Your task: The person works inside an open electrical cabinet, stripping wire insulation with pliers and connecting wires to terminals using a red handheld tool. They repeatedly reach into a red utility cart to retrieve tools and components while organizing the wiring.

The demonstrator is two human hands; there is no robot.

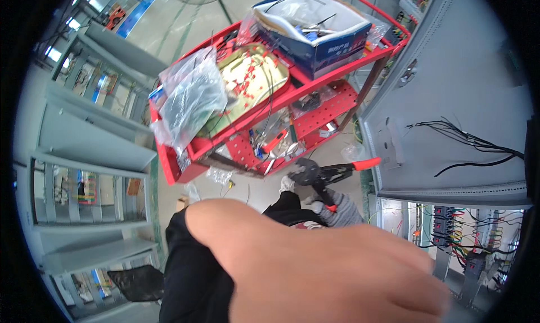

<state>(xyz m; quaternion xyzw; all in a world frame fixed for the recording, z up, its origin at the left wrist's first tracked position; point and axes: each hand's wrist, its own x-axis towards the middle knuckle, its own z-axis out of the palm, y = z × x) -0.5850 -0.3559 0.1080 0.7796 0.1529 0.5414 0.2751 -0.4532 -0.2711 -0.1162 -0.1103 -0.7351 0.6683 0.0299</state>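
Pliers (337, 171) with red handles sit gripped in the gloved right hand (337, 208), fingers wrapped around them, below the red cart (337, 101). The bare left hand (337, 272) blurs close to the camera, its fingers' state unclear. Loose black wires (467, 140) on the grey cabinet door (450, 70) suggest wiring remains unfinished.

An electrical workshop: grey switchgear cabinets (90, 171), wired breakers (444, 222), a red tool cart (315, 104).
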